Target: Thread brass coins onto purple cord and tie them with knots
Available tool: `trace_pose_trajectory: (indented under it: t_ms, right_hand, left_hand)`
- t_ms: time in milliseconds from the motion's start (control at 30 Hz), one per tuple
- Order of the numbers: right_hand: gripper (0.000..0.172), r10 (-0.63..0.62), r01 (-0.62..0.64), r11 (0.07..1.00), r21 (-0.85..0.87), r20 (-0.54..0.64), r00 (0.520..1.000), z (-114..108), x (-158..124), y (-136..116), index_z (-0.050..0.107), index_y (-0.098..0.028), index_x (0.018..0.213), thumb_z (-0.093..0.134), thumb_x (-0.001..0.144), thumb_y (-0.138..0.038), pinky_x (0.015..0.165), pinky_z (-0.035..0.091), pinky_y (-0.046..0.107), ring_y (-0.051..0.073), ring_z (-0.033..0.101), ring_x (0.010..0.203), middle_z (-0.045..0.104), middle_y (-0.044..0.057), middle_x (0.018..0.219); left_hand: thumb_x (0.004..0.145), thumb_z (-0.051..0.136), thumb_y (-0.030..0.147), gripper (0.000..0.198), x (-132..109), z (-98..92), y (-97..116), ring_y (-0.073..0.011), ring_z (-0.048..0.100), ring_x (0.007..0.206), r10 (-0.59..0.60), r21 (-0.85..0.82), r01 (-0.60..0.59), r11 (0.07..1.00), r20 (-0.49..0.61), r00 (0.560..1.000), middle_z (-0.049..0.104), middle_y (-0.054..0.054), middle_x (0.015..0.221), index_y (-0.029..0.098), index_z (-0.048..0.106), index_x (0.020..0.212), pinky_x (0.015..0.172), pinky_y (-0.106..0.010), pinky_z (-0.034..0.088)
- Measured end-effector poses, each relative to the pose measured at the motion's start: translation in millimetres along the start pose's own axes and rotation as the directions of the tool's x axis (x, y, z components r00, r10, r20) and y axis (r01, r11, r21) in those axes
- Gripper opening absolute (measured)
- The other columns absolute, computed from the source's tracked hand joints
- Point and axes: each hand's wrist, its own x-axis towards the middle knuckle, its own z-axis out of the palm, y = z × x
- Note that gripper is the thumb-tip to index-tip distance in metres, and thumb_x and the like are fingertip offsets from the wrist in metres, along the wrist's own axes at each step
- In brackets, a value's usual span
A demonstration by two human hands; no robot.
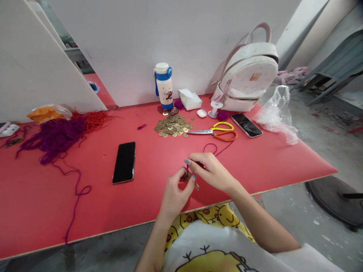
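Note:
My left hand (174,194) is closed in a pinch near the table's front edge. Between its thumb and fingers show small brass-coloured pieces that look like coins (197,186), mostly hidden by the fingers. Just beside it, my right hand (212,172) pinches a strand of purple yarn (187,170), which runs down to the left hand's fingertips. More purple yarn trails across the red table beyond the right hand. A pile of brass coins (174,125) lies farther back. Scissors (202,132) with one yellow and one orange handle rest beside the pile.
Purple yarn (56,138) and red yarn (93,120) lie heaped at left. Phones (124,162) (246,125) lie either side. At the back stand a bottle (164,88), a tissue pack (190,100), a spool (215,109) and a backpack (246,75). A plastic bag (279,113) lies right.

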Motion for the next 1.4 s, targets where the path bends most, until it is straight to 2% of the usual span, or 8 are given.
trace_pose_trajectory:
  t_ms: [133, 267, 433, 700, 900, 1033, 1233, 1400]
  right_hand:
    - [0.033, 0.012, -0.012, 1.000, 0.016, 0.020, 1.000, -1.5, -0.3, -0.2, 0.037, -0.020, 0.065, 0.040, 0.097, -0.022, 0.055, 0.028, 0.022, 0.008, 0.040, 0.051, 0.045, -0.005, 0.056]
    - [0.034, -0.009, 0.009, 1.000, 0.007, -0.002, 1.000, -1.5, -0.2, 1.4, 0.033, -0.020, 0.064, 0.041, 0.097, -0.024, 0.054, 0.027, 0.022, 0.008, 0.037, 0.050, 0.042, -0.005, 0.055]
    - [0.033, -0.013, 0.013, 1.000, -0.002, 0.004, 1.000, -1.2, 0.0, 3.6, 0.040, -0.019, 0.065, 0.040, 0.098, -0.024, 0.056, 0.028, 0.022, 0.008, 0.041, 0.052, 0.046, -0.005, 0.057]
    - [0.034, -0.019, 0.018, 1.000, -0.019, -0.049, 0.999, -3.2, -0.1, 4.0, 0.037, -0.020, 0.066, 0.040, 0.099, -0.028, 0.056, 0.027, 0.024, 0.009, 0.037, 0.055, 0.041, -0.004, 0.060]
    - [0.035, -0.008, 0.006, 1.000, -0.023, -0.056, 0.998, -3.9, -0.3, 8.0, 0.040, -0.019, 0.065, 0.039, 0.099, -0.028, 0.055, 0.027, 0.024, 0.010, 0.038, 0.055, 0.043, -0.004, 0.060]
    - [0.037, 0.004, -0.005, 1.000, -0.021, -0.070, 0.998, -3.4, -2.5, 12.2, 0.040, -0.019, 0.064, 0.039, 0.099, -0.029, 0.054, 0.027, 0.024, 0.009, 0.036, 0.053, 0.041, -0.004, 0.058]
    - [0.037, 0.015, -0.016, 1.000, -0.015, -0.057, 0.998, 1.6, -11.3, 20.4, 0.040, -0.019, 0.064, 0.039, 0.100, -0.030, 0.055, 0.028, 0.024, 0.009, 0.038, 0.053, 0.040, -0.004, 0.057]
    - [0.039, 0.057, -0.057, 0.998, 0.003, -0.045, 0.997, 9.8, -23.9, 30.4, 0.039, -0.019, 0.063, 0.038, 0.100, -0.032, 0.056, 0.029, 0.024, 0.010, 0.039, 0.052, 0.040, -0.004, 0.057]
  left_hand:
    - [0.096, 0.044, 0.031, 0.028, -1.6, -0.7, 0.3, -0.0180, 0.067, 0.071, 0.028, -0.063, -0.024, 0.998, 0.051, 0.998, 0.070, -0.005, 0.073, 0.016, 0.061, 0.081, 0.072, -0.029, 0.052]
    - [0.100, 0.032, 0.042, 0.048, -1.5, -0.6, -5.5, -0.0213, 0.070, 0.075, -0.028, -0.304, 0.044, 0.952, 0.058, 0.998, 0.073, -0.009, 0.074, 0.013, 0.068, 0.084, 0.073, -0.032, 0.053]
    - [0.099, 0.042, 0.044, 0.038, 1.0, -0.8, -9.0, -0.0207, 0.070, 0.070, -0.090, -0.495, 0.125, 0.860, 0.092, 0.992, 0.073, -0.007, 0.071, 0.013, 0.064, 0.092, 0.068, -0.031, 0.053]
    - [0.095, 0.049, 0.048, 0.039, 1.3, -1.9, -4.3, -0.0193, 0.069, 0.068, -0.114, -0.439, 0.152, 0.886, 0.111, 0.987, 0.070, -0.006, 0.062, 0.017, 0.057, 0.073, 0.062, -0.027, 0.047]
    - [0.090, 0.055, 0.052, 0.041, 2.6, -1.6, -9.3, -0.0219, 0.071, 0.071, -0.151, -0.511, 0.189, 0.838, 0.116, 0.982, 0.074, -0.011, 0.074, 0.013, 0.067, 0.086, 0.063, -0.031, 0.053]
    - [0.077, 0.075, 0.042, 0.035, 5.3, -0.9, -14.4, -0.0181, 0.071, 0.067, -0.200, -0.586, 0.156, 0.795, -0.010, 0.980, 0.077, -0.010, 0.083, 0.013, 0.070, 0.098, 0.064, -0.030, 0.056]
    - [0.068, 0.083, 0.031, 0.025, 7.1, -3.4, -16.6, -0.0135, 0.068, 0.059, -0.291, -0.592, 0.101, 0.800, -0.236, 0.927, 0.076, -0.006, 0.071, 0.014, 0.073, 0.084, 0.059, -0.023, 0.057]
    - [0.074, 0.076, 0.027, 0.017, 3.0, -15.3, -16.4, -0.0159, 0.070, 0.061, -0.208, -0.412, 0.106, 0.905, -0.212, 0.955, 0.076, -0.005, 0.071, 0.015, 0.076, 0.086, 0.062, -0.026, 0.060]
